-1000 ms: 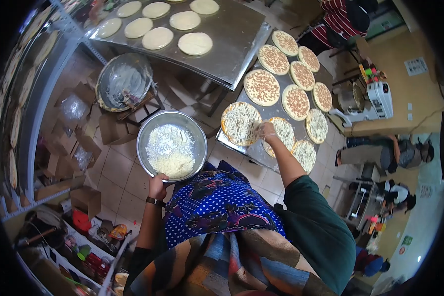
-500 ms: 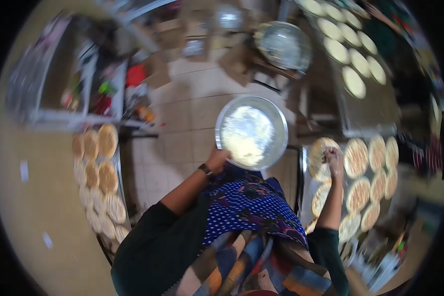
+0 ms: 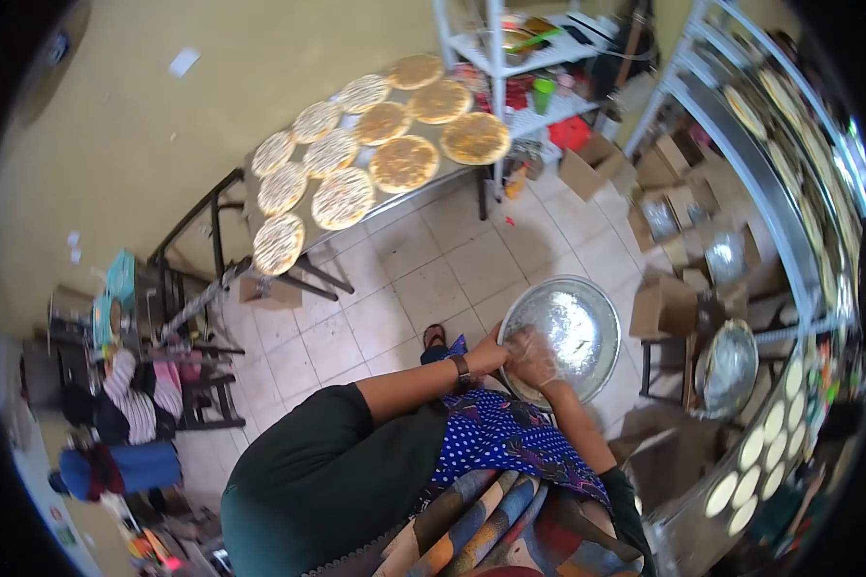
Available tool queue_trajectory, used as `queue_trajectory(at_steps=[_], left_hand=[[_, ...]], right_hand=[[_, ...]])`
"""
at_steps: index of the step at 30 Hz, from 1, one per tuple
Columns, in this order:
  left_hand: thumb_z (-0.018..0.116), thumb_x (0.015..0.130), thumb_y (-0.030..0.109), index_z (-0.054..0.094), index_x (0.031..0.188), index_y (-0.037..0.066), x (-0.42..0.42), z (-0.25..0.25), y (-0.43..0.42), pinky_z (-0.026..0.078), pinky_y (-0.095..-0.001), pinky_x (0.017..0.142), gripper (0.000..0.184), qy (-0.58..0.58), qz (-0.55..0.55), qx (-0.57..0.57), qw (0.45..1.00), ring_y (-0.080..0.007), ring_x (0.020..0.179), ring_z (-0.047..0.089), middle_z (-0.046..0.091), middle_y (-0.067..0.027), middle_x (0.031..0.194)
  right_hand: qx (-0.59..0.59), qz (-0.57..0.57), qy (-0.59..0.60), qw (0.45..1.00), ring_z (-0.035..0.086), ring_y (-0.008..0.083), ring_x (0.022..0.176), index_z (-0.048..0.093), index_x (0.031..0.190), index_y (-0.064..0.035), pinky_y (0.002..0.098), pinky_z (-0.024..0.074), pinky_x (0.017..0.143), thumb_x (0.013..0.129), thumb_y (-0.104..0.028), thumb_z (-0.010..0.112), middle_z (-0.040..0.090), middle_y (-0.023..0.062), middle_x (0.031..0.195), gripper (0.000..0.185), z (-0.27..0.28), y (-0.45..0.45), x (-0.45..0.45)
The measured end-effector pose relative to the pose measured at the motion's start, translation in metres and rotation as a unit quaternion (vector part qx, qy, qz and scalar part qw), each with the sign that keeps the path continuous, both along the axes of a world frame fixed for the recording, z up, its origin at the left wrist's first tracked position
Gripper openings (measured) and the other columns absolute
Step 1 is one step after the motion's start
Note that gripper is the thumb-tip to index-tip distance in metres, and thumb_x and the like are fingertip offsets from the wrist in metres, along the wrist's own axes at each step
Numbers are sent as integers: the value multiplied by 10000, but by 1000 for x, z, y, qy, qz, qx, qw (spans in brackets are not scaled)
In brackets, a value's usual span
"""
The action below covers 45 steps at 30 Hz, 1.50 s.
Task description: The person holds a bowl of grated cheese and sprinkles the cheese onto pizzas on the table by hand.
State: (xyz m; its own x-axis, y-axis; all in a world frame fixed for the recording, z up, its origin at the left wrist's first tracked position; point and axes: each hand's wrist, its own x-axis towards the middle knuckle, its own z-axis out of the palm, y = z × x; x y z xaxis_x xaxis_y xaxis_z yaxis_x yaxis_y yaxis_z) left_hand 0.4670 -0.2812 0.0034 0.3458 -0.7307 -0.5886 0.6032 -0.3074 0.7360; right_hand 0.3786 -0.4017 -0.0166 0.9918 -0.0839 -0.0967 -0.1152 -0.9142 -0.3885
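Note:
My left hand (image 3: 488, 353) grips the near-left rim of a round metal bowl (image 3: 601, 332), a dark watch on its wrist. Inside the same bowl, at its left side, is my right hand (image 3: 532, 358), smeared by motion, its fingers hard to make out. Most of the bowl's bottom shows as shiny metal, and the white crumbly stuff is largely hidden around my right hand. Beyond, topped flat rounds (image 3: 343, 199) lie in rows on a metal table (image 3: 394, 200), some with whitish topping and some with brown.
A shelf unit (image 3: 498, 58) stands behind the table. Cardboard boxes (image 3: 666, 306) and a second large bowl (image 3: 729, 370) are at the right, near a rack of trays (image 3: 731, 144). Pale rounds (image 3: 752, 447) lie lower right. People (image 3: 130, 394) are at the left.
My view has swung round to the table with the other rounds. My right hand has left the topped rounds and is now in the bowl. My left hand still holds the bowl's rim.

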Motion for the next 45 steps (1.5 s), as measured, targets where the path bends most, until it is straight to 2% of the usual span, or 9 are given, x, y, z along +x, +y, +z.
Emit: queue_trajectory(at_steps=[4, 8, 15, 20, 27, 29, 35, 41, 45], left_hand=[[497, 607, -117, 289, 1314, 112, 61, -23, 40, 522, -336, 541, 771, 3, 113, 33, 993, -263, 793, 579, 523, -129, 1025], [489, 582, -120, 249, 1353, 163, 124, -39, 87, 501, -358, 506, 856, 3, 243, 15, 970, -293, 826, 549, 517, -143, 1055], [483, 610, -135, 275, 1282, 133, 216, -41, 168, 519, -371, 500, 753, 23, 362, -11, 932, -299, 862, 549, 502, -142, 1030], [494, 613, -123, 302, 1246, 89, 244, -47, 218, 495, -328, 445, 694, 1, 420, -1, 908, -250, 686, 572, 514, -145, 971], [470, 620, -131, 269, 1264, 67, 249, -47, 279, 550, -368, 514, 703, 48, 540, -7, 840, -295, 762, 599, 493, -188, 1044], [468, 618, -132, 272, 1262, 66, 249, -48, 289, 553, -368, 520, 702, 63, 578, -18, 813, -296, 762, 599, 496, -183, 1042], [465, 606, -123, 305, 1211, 77, 249, -66, 318, 568, -386, 522, 657, 64, 675, -18, 735, -289, 748, 602, 497, -164, 1022], [468, 613, -109, 324, 1181, 53, 239, -63, 315, 568, -365, 520, 608, 76, 745, 18, 662, -239, 694, 591, 510, -137, 928], [436, 669, -102, 349, 1160, -27, 235, -67, 302, 569, -387, 557, 504, 85, 779, 38, 620, -239, 654, 593, 536, -160, 888]], right_hand=[[123, 77, 83, 986, 547, 376, 926, 592, 943, -13, 442, 424, 835, 786, -318, 521, 572, 240, 959, 350, -8, -2, 75], [-54, 25, 198, 978, 550, 362, 961, 580, 978, -14, 412, 430, 839, 807, -372, 523, 586, 230, 968, 401, 8, 37, 161], [190, 186, 298, 917, 545, 298, 1016, 598, 971, -34, 368, 416, 873, 696, -230, 652, 595, 187, 1003, 341, 18, 112, 301], [-49, 196, 176, 963, 604, 336, 852, 642, 936, -67, 376, 464, 778, 694, -277, 663, 624, 197, 915, 321, 21, 158, 375], [71, 378, 105, 917, 615, 261, 763, 639, 980, -58, 334, 483, 729, 766, -325, 631, 643, 126, 886, 343, 6, 218, 455], [359, 153, 409, 825, 609, 198, 689, 636, 913, -1, 286, 488, 650, 787, -219, 598, 642, 100, 787, 255, 35, 238, 477], [410, 186, 308, 838, 586, 144, 644, 641, 912, -17, 254, 482, 557, 809, -157, 567, 624, 59, 758, 189, 11, 216, 592], [-121, 436, 188, 872, 630, 231, 810, 669, 933, -97, 319, 484, 751, 755, -203, 588, 651, 129, 822, 223, -56, 181, 672], [-193, 383, 122, 895, 625, 258, 765, 694, 884, -180, 339, 494, 712, 669, -243, 678, 645, 145, 838, 225, -85, 178, 703]])
